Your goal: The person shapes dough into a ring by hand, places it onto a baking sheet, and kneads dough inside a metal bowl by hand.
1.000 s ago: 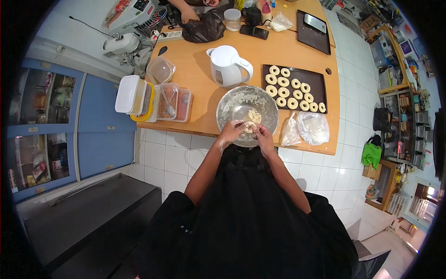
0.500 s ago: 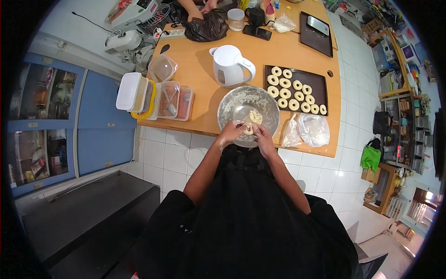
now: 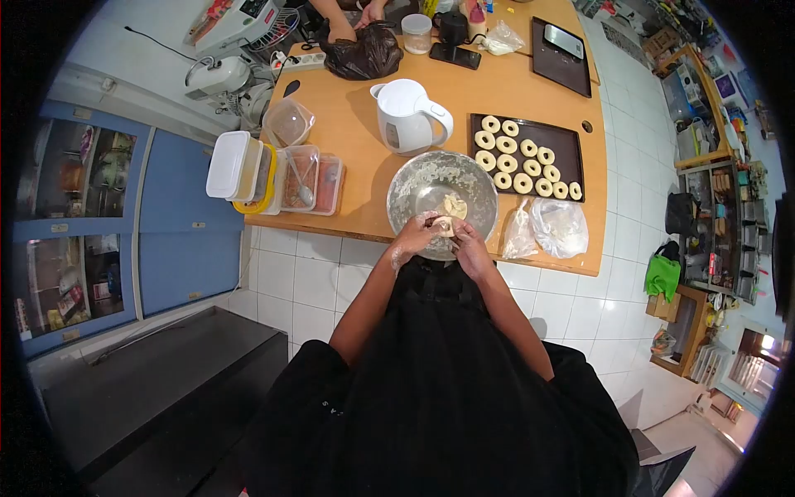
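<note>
Over the near part of a metal bowl (image 3: 414, 178), my left hand (image 3: 416, 235) and my right hand (image 3: 470, 248) hold a small piece of dough (image 3: 445, 225) between their fingers. Both hands are closed on it, and flour or dough clings to my left hand. More dough (image 3: 453, 206) lies at the bottom of the bowl, just beyond my fingers. Right of the bowl, a dark tray (image 3: 564, 147) carries several dough rings (image 3: 506, 144). Two plastic bags (image 3: 559, 228) lie between the tray and the table's near edge.
A white kettle (image 3: 401, 116) stands behind the bowl. Plastic containers (image 3: 302, 178) sit at the left edge of the wooden table (image 3: 356, 217). At the far side, another person's hands (image 3: 341, 30) touch a black plastic bag (image 3: 364, 53). A second tray (image 3: 553, 70) lies at the far right.
My hands stay over the bowl, with small shifts of the fingers and the dough between them. The other person's hands and the black bag have moved slightly.
</note>
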